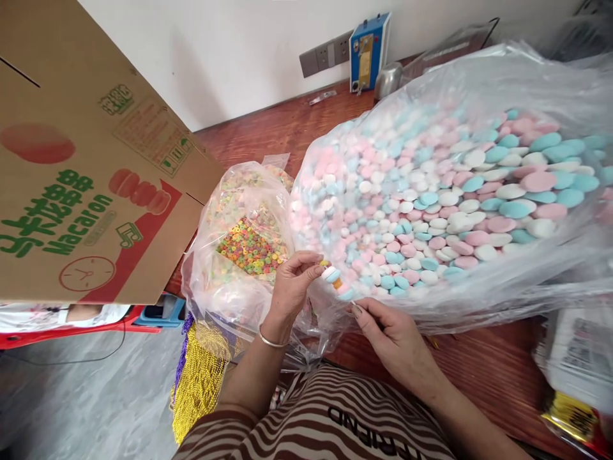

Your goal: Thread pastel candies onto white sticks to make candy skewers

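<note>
Blue-white strand (331,275), one; hands (293,282), two

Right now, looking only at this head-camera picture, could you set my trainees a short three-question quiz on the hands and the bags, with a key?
1. True or false: the bangle is on the right wrist.
2. What is at the fingertips of the left hand?
A) a pair of scissors
B) a small coloured stack
C) a metal spoon
3. Fill in: the larger clear bag holds pink, white and ____ rounded pieces.

Key:
1. False: the bangle circles the left wrist.
2. B
3. blue
</note>
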`<act>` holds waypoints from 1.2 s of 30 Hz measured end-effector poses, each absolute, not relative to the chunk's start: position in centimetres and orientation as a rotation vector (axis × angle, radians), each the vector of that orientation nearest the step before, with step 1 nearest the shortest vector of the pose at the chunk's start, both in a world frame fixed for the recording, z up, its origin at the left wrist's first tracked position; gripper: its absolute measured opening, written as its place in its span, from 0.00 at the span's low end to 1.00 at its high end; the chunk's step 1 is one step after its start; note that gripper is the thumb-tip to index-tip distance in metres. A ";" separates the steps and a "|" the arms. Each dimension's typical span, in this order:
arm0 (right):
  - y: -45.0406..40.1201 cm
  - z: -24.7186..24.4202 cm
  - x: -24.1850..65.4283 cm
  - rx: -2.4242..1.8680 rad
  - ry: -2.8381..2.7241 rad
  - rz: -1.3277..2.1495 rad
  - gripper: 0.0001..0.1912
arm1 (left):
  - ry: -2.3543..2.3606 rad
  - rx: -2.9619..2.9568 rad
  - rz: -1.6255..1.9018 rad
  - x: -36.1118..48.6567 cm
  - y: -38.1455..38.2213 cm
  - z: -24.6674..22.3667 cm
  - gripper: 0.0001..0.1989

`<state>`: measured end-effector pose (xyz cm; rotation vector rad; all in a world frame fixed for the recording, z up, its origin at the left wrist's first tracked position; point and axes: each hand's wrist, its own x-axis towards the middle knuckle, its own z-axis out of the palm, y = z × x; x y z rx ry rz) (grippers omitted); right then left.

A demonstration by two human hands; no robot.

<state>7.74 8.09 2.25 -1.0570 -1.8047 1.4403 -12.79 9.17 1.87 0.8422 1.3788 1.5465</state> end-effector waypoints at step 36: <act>7.1 2.5 10.0 -1.017 -1.781 1.207 0.15 | 0.766 0.339 1.279 -7.7 9.8 4.7 0.10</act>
